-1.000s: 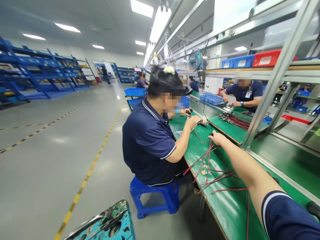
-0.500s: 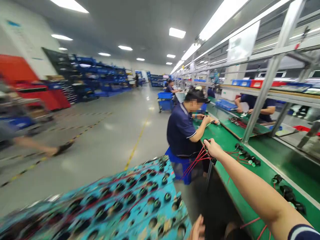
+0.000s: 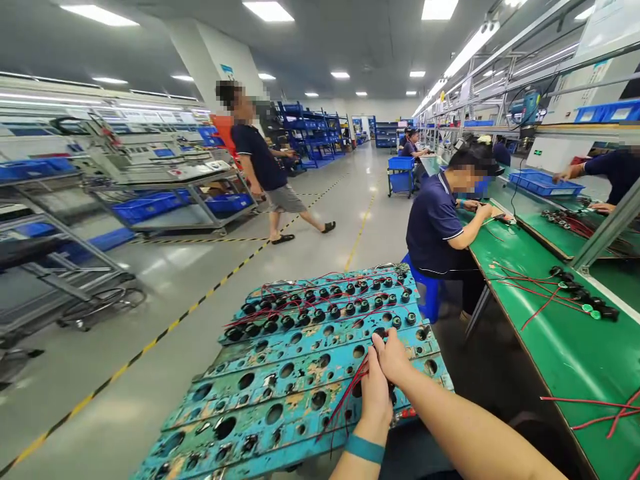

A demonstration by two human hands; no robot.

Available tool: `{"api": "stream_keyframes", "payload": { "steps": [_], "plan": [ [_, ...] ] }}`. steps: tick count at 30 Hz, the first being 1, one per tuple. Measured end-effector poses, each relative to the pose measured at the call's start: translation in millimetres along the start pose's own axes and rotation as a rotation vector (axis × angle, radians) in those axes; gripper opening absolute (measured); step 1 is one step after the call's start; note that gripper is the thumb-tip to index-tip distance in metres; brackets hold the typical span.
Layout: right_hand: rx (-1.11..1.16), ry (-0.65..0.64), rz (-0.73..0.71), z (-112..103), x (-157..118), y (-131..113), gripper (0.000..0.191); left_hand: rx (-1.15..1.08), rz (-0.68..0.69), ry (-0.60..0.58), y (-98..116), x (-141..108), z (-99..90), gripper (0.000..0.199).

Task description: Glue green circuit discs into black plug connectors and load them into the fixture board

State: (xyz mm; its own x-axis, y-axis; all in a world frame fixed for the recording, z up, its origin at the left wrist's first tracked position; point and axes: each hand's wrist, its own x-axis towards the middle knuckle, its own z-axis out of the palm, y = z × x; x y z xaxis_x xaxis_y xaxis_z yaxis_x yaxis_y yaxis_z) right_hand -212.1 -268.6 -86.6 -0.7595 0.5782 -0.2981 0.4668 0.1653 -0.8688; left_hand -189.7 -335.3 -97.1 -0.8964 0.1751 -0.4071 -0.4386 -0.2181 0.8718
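My left hand point(image 3: 375, 390), with a teal band at the wrist, is closed around a bunch of red wires point(image 3: 353, 387) that trail down to the left. Right beside it, my right hand point(image 3: 393, 357) pinches a small black round part point(image 3: 381, 332). Both hands touch each other over a worn turquoise board point(image 3: 300, 393) full of round holes. Rows of black round parts with red wires point(image 3: 310, 313) sit in the board's far rows. What lies inside my left palm is mostly hidden.
On the right runs a green workbench point(image 3: 540, 340) carrying black parts with red wires point(image 3: 583, 293). A seated co-worker point(image 3: 440, 220) works at it from a blue stool point(image 3: 429, 293). Another person point(image 3: 260, 160) walks on the left, near metal carts point(image 3: 175, 193).
My right hand has come from over the green bench to the board, bringing the wired parts, and meets my left hand there. The view has swung left. The walking person has advanced.
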Motion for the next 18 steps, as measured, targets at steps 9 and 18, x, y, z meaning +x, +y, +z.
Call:
{"api": "stream_keyframes", "payload": {
  "steps": [9, 18],
  "plan": [
    [0.292, 0.130, 0.261, 65.1, 28.4, 20.6, 0.033, 0.463, 0.207, -0.073, 21.8, 45.5, -53.5, 0.058],
    [0.489, 0.304, 0.449, 103.6, 59.3, 32.5, 0.033, 0.945, 0.340, -0.238, 35.0, 75.0, -88.8, 0.032]
  ]
}}
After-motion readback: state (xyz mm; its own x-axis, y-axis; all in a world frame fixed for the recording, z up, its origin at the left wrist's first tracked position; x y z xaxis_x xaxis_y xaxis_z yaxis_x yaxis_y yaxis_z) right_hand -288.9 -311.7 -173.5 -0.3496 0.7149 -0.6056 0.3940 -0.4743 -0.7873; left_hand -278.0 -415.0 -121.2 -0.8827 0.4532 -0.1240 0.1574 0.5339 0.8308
